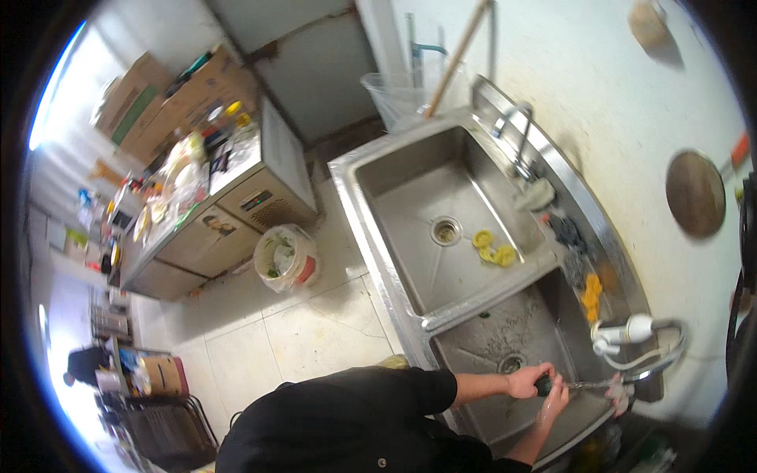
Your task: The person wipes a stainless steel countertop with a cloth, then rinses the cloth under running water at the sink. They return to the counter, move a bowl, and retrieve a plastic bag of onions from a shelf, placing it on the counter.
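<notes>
My left hand (527, 382) and my right hand (555, 401) are close together over the right-hand basin (502, 343) of a steel double sink. Between their fingers is a small dark green object (543, 386), partly hidden, its kind unclear. A thin stream of water (585, 385) runs onto it from the curved metal spout (649, 372) of a white tap (627, 334). Below the hands lies the basin's drain (511, 363), with dark bits scattered around it. A pinkish-white cloth or similar thing (619, 395) sits by the spout.
The other basin (414, 236) holds yellow scouring pads or cloths (494, 251). Gloves or rags (565, 233) and an orange cloth (591, 297) lie on the sink's back ledge. A lined waste bucket (286, 259) stands on the tiled floor beside a cluttered steel counter (230, 222).
</notes>
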Motion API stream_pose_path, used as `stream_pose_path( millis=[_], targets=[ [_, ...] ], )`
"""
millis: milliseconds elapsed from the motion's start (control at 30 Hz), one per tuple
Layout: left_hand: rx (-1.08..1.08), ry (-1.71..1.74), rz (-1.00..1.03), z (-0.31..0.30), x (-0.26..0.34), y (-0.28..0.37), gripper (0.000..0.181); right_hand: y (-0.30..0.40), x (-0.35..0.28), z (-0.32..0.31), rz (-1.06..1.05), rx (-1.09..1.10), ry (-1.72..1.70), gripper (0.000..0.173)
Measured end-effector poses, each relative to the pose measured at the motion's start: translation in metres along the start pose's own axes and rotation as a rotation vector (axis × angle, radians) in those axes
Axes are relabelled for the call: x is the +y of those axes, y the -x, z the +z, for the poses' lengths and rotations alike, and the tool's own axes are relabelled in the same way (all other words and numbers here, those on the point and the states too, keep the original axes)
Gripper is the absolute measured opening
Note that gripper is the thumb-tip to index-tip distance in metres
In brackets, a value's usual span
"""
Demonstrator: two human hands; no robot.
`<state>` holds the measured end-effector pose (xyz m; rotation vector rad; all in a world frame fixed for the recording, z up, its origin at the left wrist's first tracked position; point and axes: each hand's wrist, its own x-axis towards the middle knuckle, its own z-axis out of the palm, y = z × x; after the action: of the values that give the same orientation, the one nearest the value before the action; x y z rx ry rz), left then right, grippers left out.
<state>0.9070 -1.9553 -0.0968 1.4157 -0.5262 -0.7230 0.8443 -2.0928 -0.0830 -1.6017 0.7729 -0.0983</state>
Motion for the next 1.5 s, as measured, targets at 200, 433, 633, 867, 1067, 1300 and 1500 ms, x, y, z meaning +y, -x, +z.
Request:
stream_pose_path(
  millis=[200, 433, 633, 867, 1067, 1300, 1500],
  targets=[
    [0.361, 0.431, -0.728, -0.012, -0.034, -0.009, 0.049, 0.015, -0.028, 0.056, -0.233, 0.010, -0.429, 0.021],
    [0.117, 0.970, -0.591, -0.022, -0.058, -0.030, 0.043, 0.051, -0.011, 0.088, -0.472, -0.040, 0.287, 0.019],
    [0.475, 0.671, -0.887, 0.021, -0.017, -0.025, 0.033, 0.013, -0.025, 0.079, -0.286, 0.198, 0.275, 0.020],
    [0.297, 0.427, -0.688, 0.005, -0.033, -0.023, 0.035, 0.026, 0.002, 0.085, -0.459, 0.057, -0.142, 0.016],
    [0.007, -0.254, -0.413, 0.020, -0.037, -0.020, 0.033, 0.007, 0.004, 0.061, -0.096, 0.245, 0.001, 0.016],
    [0.197, 0.038, -0.758, 0.000, -0.043, -0.032, 0.029, 0.013, 0.023, 0.062, -0.801, 0.113, 0.291, 0.006],
    [-0.148, -0.608, -0.518, 0.017, -0.036, -0.025, 0.031, -0.002, 0.024, 0.057, -0.302, 0.353, -0.161, 0.007]
  ],
)
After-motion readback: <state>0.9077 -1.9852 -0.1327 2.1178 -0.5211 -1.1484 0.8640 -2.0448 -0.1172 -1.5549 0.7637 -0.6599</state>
